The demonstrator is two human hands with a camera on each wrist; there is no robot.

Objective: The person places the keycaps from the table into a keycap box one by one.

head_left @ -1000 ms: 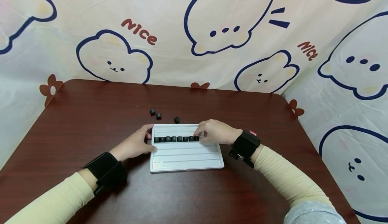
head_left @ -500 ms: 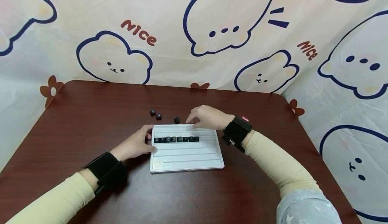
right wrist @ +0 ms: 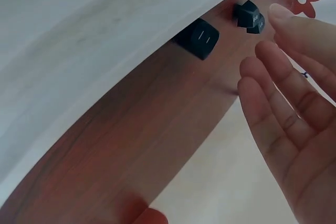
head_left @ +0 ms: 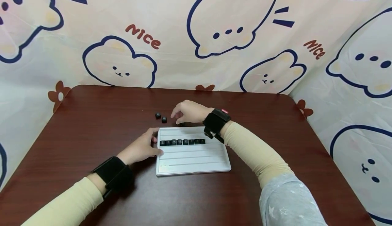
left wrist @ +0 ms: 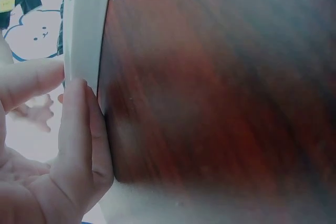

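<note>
A white board with raised ridges (head_left: 193, 159) lies on the table, a row of black keycaps (head_left: 182, 142) set along one ridge. My left hand (head_left: 141, 148) grips the board's left edge; in the left wrist view its thumb and fingers (left wrist: 76, 129) meet at the white rim (left wrist: 86, 30). Past the board's far edge, my right hand (head_left: 192, 111) hovers with relaxed fingers and nothing between them. The right wrist view shows a single black keycap (right wrist: 202, 39) close to the board's edge, near those fingers; the hand mostly hides it in the head view.
Two more loose keycaps, one (head_left: 158, 116) slightly behind the other (head_left: 164, 120), sit on the dark wooden table (head_left: 101, 127) left of my right hand. A patterned cloth (head_left: 171, 63) hangs behind the table and along its sides.
My right hand has left the right end of the keycap row and moved away and leftward, over the loose keycap beyond the board. The left hand has kept its grip on the board.
</note>
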